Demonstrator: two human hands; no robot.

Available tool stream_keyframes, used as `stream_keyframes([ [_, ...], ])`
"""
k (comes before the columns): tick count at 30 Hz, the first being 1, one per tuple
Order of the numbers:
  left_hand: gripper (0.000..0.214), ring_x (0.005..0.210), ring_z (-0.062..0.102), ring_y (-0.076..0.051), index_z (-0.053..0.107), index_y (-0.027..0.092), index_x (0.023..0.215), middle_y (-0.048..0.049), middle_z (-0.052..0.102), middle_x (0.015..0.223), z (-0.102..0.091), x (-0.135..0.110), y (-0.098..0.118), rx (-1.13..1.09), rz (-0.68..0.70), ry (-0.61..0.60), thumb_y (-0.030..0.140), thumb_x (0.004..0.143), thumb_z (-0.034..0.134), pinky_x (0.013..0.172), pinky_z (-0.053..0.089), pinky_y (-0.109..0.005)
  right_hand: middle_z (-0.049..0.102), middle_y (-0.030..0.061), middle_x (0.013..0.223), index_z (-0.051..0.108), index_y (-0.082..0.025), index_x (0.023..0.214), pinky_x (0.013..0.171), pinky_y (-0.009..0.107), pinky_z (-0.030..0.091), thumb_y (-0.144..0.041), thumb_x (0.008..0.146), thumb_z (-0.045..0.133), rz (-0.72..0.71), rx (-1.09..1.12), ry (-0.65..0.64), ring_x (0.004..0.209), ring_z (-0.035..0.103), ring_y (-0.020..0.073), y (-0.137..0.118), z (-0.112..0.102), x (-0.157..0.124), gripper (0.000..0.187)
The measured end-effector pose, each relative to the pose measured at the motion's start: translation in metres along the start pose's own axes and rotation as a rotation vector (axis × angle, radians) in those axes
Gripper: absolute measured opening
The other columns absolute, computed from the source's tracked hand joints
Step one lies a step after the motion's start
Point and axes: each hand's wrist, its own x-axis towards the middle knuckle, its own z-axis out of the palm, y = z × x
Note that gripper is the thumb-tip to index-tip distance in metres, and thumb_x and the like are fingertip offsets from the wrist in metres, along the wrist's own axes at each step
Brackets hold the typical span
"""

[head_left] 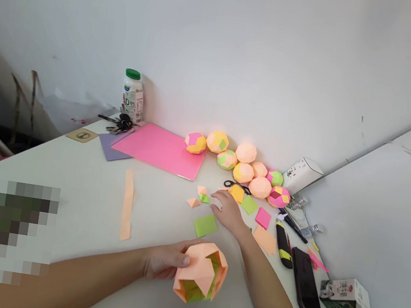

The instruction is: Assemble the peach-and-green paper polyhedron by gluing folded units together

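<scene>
My L hand (168, 261) grips the holey ball (202, 272), just to its right. My R hand (228, 210) is loose, fingers apart, w/ small folded bits (204, 199) just to its left. Prob. the picking-a-bit step; needs a soft pinch, ball held steady.

You have free tabletop (160, 211) between the peach strip (128, 205) and folded pieces (204, 198), but paper balls (243, 172) obstruct the wall (244, 51) side.
</scene>
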Motion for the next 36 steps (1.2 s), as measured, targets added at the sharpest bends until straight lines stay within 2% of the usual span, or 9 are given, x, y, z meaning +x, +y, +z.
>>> stream_keyframes([
  [8, 0.073, 0.104, 0.06, -0.024, 0.055, 0.014, 0.125, -0.0127, 0.062, 0.116, 0.004, 0.003, 0.005, -0.194, 0.025, 0.092, 0.05, 0.065, 0.077, 0.085, 0.048, -0.031, 0.061, 0.0106, 0.106, 0.062, -0.015, 0.099, 0.081, 0.035, 0.048, -0.01, 0.084, 0.055, 0.01, -0.268, -0.054, 0.101, 0.057, 0.0231, -0.017, 0.028, 0.032, 0.018],
  [10, 0.071, 0.102, 0.06, -0.024, 0.056, 0.014, 0.122, -0.0129, 0.062, 0.114, 0.006, 0.003, 0.007, -0.189, 0.037, 0.122, 0.051, 0.065, 0.077, 0.083, 0.048, -0.03, 0.062, 0.0098, 0.108, 0.062, -0.015, 0.102, 0.084, 0.038, 0.049, -0.016, 0.089, 0.056, 0.025, -0.283, -0.072, 0.102, 0.058, 0.0225, -0.014, 0.032, 0.034, 0.015],
  [13, 0.071, 0.099, 0.061, -0.023, 0.055, 0.016, 0.122, -0.0115, 0.063, 0.112, 0.007, 0.002, 0.009, -0.169, 0.035, 0.145, 0.049, 0.064, 0.078, 0.081, 0.048, -0.03, 0.059, 0.0086, 0.117, 0.057, -0.016, 0.116, 0.084, 0.041, 0.053, -0.031, 0.093, 0.055, 0.06, -0.255, -0.078, 0.099, 0.061, 0.0206, -0.01, 0.034, 0.034, 0.027],
  [16, 0.07, 0.1, 0.06, -0.024, 0.054, 0.016, 0.123, -0.0122, 0.062, 0.113, 0.008, 0.002, 0.01, -0.141, 0.016, 0.128, 0.05, 0.066, 0.077, 0.08, 0.048, -0.03, 0.063, 0.0089, 0.106, 0.064, -0.015, 0.101, 0.086, 0.039, 0.05, -0.019, 0.092, 0.053, 0.09, -0.173, -0.028, 0.097, 0.061, 0.0209, -0.009, 0.03, 0.028, 0.015],
  [18, 0.07, 0.1, 0.06, -0.025, 0.053, 0.017, 0.123, -0.0124, 0.061, 0.113, 0.009, 0.001, 0.011, -0.103, 0.012, 0.124, 0.05, 0.067, 0.076, 0.078, 0.048, -0.031, 0.063, 0.0091, 0.097, 0.066, -0.015, 0.088, 0.087, 0.038, 0.048, -0.007, 0.088, 0.048, 0.098, -0.084, 0.025, 0.096, 0.06, 0.0215, -0.01, 0.022, 0.017, 0.02],
  [21, 0.073, 0.101, 0.059, -0.025, 0.048, 0.019, 0.128, -0.0118, 0.06, 0.114, 0.01, -0.001, 0.008, -0.035, 0.007, 0.135, 0.048, 0.067, 0.077, 0.076, 0.049, -0.032, 0.061, 0.0065, 0.093, 0.065, -0.017, 0.085, 0.081, 0.034, 0.049, -0.004, 0.083, 0.045, 0.094, 0.11, 0.072, 0.088, 0.062, 0.0183, -0.011, 0.005, -0.017, 0.024],
  [24, 0.083, 0.101, 0.058, -0.024, 0.036, 0.028, 0.137, -0.0097, 0.055, 0.121, 0.01, -0.004, 0.001, 0.0, -0.022, 0.16, 0.044, 0.068, 0.078, 0.074, 0.049, -0.031, 0.057, 0.0035, 0.087, 0.064, -0.017, 0.078, 0.056, 0.028, 0.051, -0.012, 0.083, 0.047, 0.102, 0.351, 0.02, 0.059, 0.062, 0.0119, -0.007, -0.007, -0.063, 0.019],
  [28, 0.094, 0.107, 0.057, -0.027, 0.026, 0.034, 0.143, -0.0115, 0.048, 0.132, 0.009, -0.006, -0.009, 0.052, -0.051, 0.14, 0.047, 0.065, 0.078, 0.076, 0.05, -0.037, 0.056, 0.0033, 0.087, 0.066, -0.019, 0.078, 0.049, 0.029, 0.052, -0.033, 0.084, 0.056, 0.129, 0.618, 0.0, 0.054, 0.06, 0.0114, 0.004, -0.004, -0.11, 0.017],
  [36, 0.101, 0.135, 0.03, -0.04, 0.034, 0.028, 0.142, -0.0138, 0.032, 0.146, 0.014, -0.005, -0.011, 0.336, 0.033, 0.165, 0.057, 0.057, 0.079, 0.105, 0.031, -0.057, 0.053, 0.0019, 0.089, 0.068, -0.021, 0.075, 0.054, 0.031, 0.055, -0.045, 0.077, 0.07, 0.153, 0.925, 0.033, 0.056, 0.06, 0.0104, 0.019, 0.025, -0.122, 0.023],
])
